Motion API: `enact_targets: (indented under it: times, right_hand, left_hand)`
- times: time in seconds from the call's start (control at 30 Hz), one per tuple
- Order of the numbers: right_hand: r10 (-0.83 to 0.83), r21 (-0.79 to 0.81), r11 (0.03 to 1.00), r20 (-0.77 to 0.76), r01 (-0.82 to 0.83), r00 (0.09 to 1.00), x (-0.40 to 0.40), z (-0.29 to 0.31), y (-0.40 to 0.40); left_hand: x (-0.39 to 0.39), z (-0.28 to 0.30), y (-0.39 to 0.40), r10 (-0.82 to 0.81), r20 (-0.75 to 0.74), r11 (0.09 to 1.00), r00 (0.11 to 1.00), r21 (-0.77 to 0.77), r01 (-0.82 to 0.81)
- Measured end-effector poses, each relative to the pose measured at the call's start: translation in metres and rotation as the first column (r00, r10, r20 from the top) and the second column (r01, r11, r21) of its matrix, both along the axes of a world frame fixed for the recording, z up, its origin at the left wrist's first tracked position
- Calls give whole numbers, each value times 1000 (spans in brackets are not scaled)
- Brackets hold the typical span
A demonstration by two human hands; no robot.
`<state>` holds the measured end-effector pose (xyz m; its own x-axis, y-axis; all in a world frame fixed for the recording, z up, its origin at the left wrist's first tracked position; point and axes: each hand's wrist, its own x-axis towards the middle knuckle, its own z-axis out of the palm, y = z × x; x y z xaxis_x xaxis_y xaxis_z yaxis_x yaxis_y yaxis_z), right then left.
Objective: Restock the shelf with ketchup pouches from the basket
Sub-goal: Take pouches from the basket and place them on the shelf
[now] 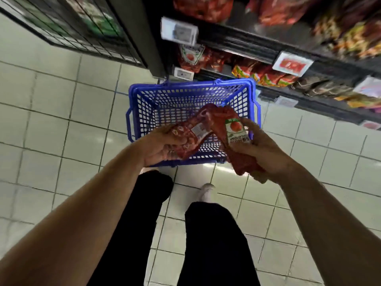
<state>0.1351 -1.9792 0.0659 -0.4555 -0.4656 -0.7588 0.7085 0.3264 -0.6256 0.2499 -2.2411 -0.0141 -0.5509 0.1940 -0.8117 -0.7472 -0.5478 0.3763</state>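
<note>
Both my hands hold 1 ketchup pouch each, left grip (162, 147) curled round its pouch (191, 135), right grip (261, 153) clamped on the other (235, 137), above the basket's (132, 112) near edge; I should carry them label-forward to the shelf (237, 41).

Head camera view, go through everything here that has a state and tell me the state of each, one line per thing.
left hand: grips a ketchup pouch
right hand: grips a second ketchup pouch
left pouch: held above the basket, label side up
right pouch: held above the basket, tomato label showing
blue basket: on the tiled floor, appears empty inside
shelf: partly stocked, red pouches on it
</note>
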Motion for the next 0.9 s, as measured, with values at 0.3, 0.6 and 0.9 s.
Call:
enact_targets:
  times: [0.3, 0.6, 0.9]
  right_hand:
    - [-117, -347, 935, -101, 75, 988, -18, 293, 19]
    - [-178, -708, 687, 59, 166, 982, -7, 431, 46]
    - [-276, -631, 764, -130, 135, 952, 11, 456, 11]
  left_hand:
    - [2, 297, 29, -157, -342, 978, 927, 74, 193]
    - [-20, 450, 67, 170, -504, 953, 847, 304, -10]
    - [-49, 511, 63, 155, -442, 978, 884, 193, -75]
